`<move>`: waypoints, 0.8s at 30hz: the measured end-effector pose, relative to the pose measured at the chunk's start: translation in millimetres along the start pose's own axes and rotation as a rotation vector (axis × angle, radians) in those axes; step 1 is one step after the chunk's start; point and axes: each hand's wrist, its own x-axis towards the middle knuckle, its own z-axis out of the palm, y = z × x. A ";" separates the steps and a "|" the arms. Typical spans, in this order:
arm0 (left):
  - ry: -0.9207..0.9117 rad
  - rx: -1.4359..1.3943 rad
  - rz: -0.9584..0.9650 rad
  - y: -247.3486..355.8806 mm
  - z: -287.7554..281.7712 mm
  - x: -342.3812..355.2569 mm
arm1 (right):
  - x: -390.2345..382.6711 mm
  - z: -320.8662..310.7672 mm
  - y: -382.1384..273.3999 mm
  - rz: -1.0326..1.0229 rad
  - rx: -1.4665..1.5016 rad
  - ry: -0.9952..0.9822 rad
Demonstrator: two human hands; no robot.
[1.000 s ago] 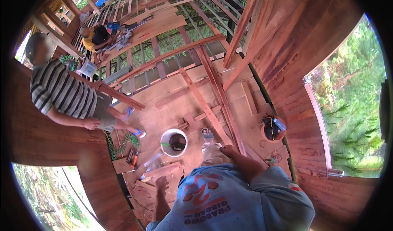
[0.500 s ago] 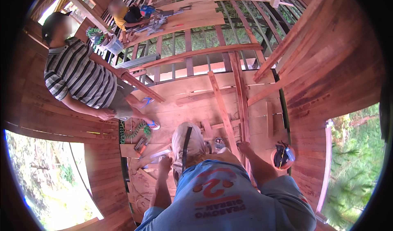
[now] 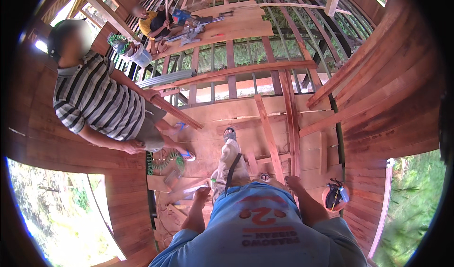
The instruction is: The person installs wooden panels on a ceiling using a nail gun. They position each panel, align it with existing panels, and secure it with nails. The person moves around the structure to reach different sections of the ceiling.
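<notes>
My left hand hangs at my left side with its fingers curled closed. A pale, flat strip shows right beside it; I cannot tell whether the hand holds the strip or it lies on the floor behind. My right hand hangs low on the other side, curled closed, over the lower end of long reddish timbers. Whether anything is in it does not show. Ahead of me, one sandalled foot is planted on the plank floor; the other shows at my shirt's edge.
On the left a person in a striped shirt holds narrow boards. Farther off, a person in yellow sits near a mitre saw. Open joists lie beyond the planks. An orange bucket stands right; a green coiled hose lies left.
One of my legs has swung forward and its foot now rests farther ahead on the planks. The whole view has shifted slightly. Both my hands stay low and curled.
</notes>
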 end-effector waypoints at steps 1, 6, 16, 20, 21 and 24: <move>0.006 0.012 0.057 15.4 -1.3 13.2 | 3.1 -0.7 -11.1 0.086 0.099 0.050; 0.008 0.002 0.152 115.2 -14.8 97.2 | 33.9 12.6 -88.7 0.223 0.296 0.151; -0.006 0.025 0.238 262.4 -134.0 209.6 | 136.1 64.4 -345.9 -0.415 -0.328 0.260; 0.032 -0.020 0.205 285.2 -173.7 243.4 | 137.7 74.6 -443.6 -0.380 0.012 0.354; 0.050 -0.042 0.193 287.8 -178.4 247.9 | 137.5 74.7 -458.2 -0.360 -0.028 0.406; 0.025 0.011 0.151 292.5 -180.3 255.7 | 138.5 72.3 -476.0 -0.283 0.001 0.484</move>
